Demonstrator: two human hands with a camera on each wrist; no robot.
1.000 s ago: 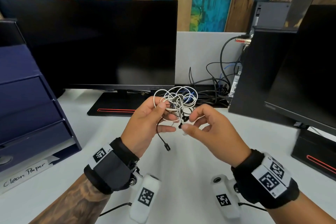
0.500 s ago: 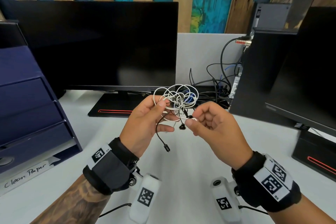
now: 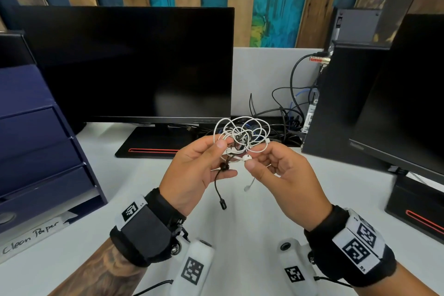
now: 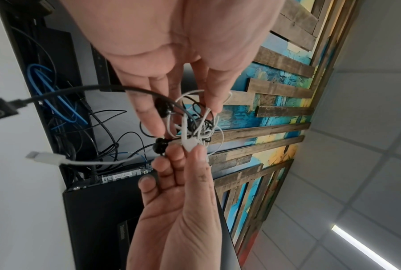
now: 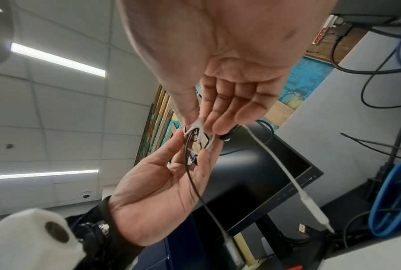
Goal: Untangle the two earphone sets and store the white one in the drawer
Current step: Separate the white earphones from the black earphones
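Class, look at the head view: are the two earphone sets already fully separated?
No: the white earphones and black earphones remain one knot between the left hand and right hand.

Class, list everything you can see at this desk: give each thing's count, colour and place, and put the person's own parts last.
white earphones: one set, white, tangled bundle held above the desk between both hands
black earphones: one set, black, tangled in the same bundle, plug end dangling below the left hand
drawer unit: one, dark blue, left edge of the desk, drawers shut
monitors: two, black, one centre back, one at right
cables: several, black and blue, behind the bundle by the computer box
desk: one, white
left hand: one, pinches the bundle
right hand: one, pinches a white earbud
wristbands: two, black, on the wrists
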